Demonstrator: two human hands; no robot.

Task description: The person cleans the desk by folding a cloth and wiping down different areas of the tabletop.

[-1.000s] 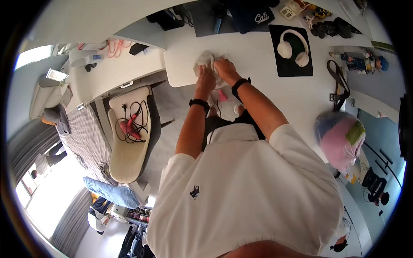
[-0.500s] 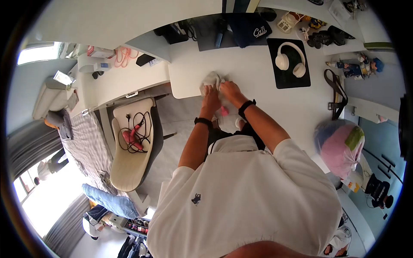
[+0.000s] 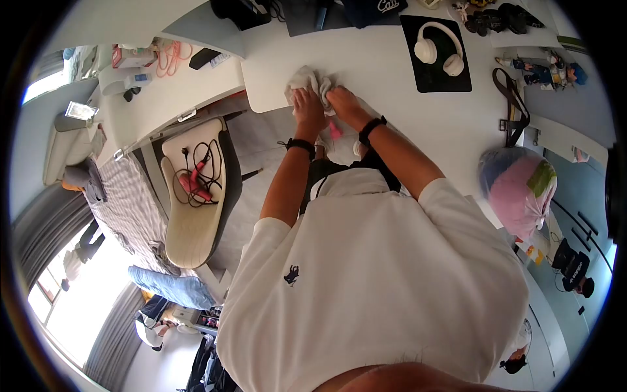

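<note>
A light grey cloth (image 3: 302, 79) lies bunched on the white desk (image 3: 366, 72), close to its front edge. My left hand (image 3: 307, 110) grips the near left part of the cloth, its fingers bent over the fabric. Just to the right, my right hand (image 3: 346, 106) is closed on the cloth's other side. A fold of fabric shows between the two hands. Below them hangs a small pink thing (image 3: 335, 129), too small to name. Dark bands circle both wrists.
White headphones (image 3: 426, 51) rest on a black mat (image 3: 428, 83) to the right. A belt (image 3: 514, 104) and a stuffed plastic bag (image 3: 519, 189) lie farther right. At left, a chair (image 3: 189, 238) carries a red hair dryer (image 3: 194, 186) with its cord.
The view has tilted, so desk and hands sit higher in the picture. Both hands stay on the cloth near the desk edge, and a fold now stands out between them.
</note>
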